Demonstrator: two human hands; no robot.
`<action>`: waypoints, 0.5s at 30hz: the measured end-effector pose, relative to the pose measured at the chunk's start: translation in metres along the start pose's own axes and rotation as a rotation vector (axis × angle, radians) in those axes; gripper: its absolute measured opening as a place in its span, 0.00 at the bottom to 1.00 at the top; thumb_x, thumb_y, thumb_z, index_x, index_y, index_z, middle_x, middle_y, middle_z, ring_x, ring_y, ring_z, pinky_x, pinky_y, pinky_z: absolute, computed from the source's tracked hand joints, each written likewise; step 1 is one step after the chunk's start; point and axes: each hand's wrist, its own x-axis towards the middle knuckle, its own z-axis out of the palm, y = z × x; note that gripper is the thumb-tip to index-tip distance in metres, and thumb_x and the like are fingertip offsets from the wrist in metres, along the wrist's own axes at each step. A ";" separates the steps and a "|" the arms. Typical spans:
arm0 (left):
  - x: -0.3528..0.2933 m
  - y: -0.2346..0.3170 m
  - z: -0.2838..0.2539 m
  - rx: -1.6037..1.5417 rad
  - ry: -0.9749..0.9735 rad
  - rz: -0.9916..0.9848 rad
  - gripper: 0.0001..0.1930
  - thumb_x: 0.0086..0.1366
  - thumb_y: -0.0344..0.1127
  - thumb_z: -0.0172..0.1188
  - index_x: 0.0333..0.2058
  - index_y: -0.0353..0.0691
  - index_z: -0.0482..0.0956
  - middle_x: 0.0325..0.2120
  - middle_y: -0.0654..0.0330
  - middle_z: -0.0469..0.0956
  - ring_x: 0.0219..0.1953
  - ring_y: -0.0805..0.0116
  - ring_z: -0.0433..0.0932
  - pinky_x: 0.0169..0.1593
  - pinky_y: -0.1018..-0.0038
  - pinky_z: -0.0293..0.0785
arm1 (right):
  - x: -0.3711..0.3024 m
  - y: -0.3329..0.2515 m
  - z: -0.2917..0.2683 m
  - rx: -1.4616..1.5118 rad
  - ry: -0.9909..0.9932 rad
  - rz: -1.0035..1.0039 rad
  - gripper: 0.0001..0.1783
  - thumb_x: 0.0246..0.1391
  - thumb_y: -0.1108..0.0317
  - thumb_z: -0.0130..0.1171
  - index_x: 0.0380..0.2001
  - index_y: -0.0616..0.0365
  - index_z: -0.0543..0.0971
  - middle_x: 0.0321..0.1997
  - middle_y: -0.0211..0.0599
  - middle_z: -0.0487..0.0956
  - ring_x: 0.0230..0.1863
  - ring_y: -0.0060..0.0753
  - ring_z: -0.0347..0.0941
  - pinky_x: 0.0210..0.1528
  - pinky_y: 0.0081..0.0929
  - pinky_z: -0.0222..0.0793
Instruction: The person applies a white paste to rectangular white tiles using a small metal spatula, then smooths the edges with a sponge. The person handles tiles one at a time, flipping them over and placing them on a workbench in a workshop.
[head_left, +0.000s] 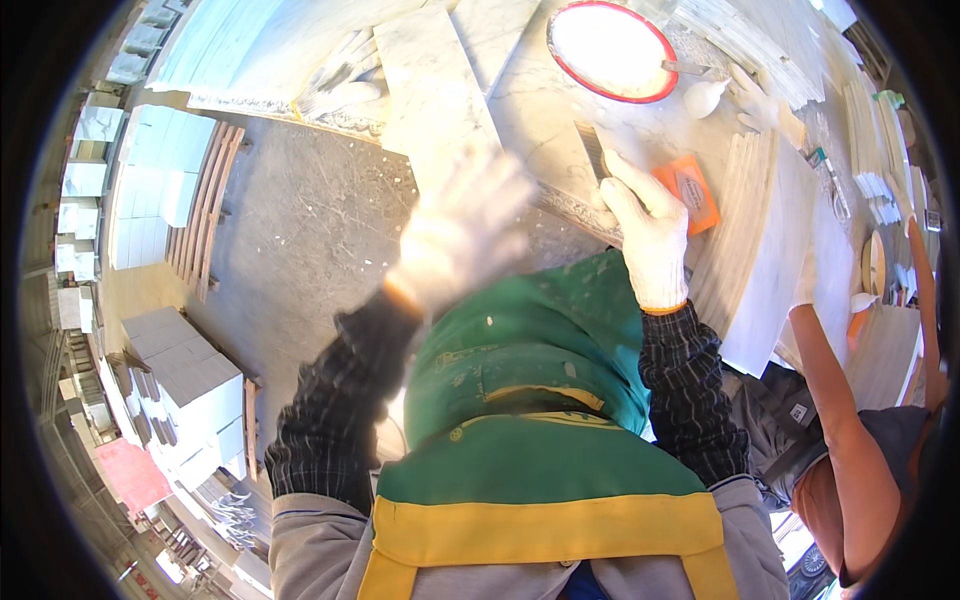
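Observation:
My left hand [465, 225], in a white knitted glove, is blurred by motion in front of my green apron. Its fingers look spread, and nothing shows in them. Just beyond it a pale marble-patterned slab [430, 75] sticks out past the table's near edge. My right hand [648, 215], gloved likewise, is closed around a small flat tool [590, 150] with a dark striped face; its exact kind is unclear. An orange packet [688, 192] lies just right of that hand. Beyond stands a red-rimmed bowl [573, 75] of white material, with a flat blade tool [688, 68] at its rim.
A white bulb-shaped object [705, 98] sits beside the bowl. White gloves [345, 95] lie at the far left of the table [545, 120]. Long pale strips [740, 220] are stacked on the right, near a co-worker's arm [835, 350]. Palletised boxes [155, 175] stand on the left floor.

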 end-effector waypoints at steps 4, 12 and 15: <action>-0.045 0.018 0.017 -0.520 -0.017 0.259 0.20 0.65 0.45 0.67 0.52 0.44 0.85 0.48 0.53 0.86 0.53 0.54 0.84 0.63 0.54 0.75 | -0.001 0.005 0.001 -0.006 -0.046 0.037 0.20 0.63 0.73 0.61 0.57 0.64 0.82 0.33 0.31 0.84 0.31 0.16 0.75 0.37 0.18 0.73; -0.068 0.003 0.027 -1.524 0.395 -0.957 0.22 0.70 0.42 0.64 0.57 0.35 0.80 0.49 0.56 0.84 0.51 0.64 0.83 0.59 0.66 0.78 | -0.003 0.001 0.014 -0.045 -0.196 0.034 0.21 0.63 0.71 0.59 0.59 0.62 0.81 0.32 0.34 0.84 0.29 0.19 0.75 0.37 0.20 0.74; -0.059 -0.010 0.026 -1.801 0.514 -0.993 0.24 0.70 0.41 0.64 0.60 0.37 0.75 0.52 0.55 0.80 0.54 0.62 0.80 0.59 0.65 0.77 | -0.002 0.001 0.019 -0.024 -0.207 0.041 0.22 0.63 0.71 0.59 0.59 0.62 0.80 0.32 0.34 0.84 0.30 0.19 0.76 0.37 0.20 0.74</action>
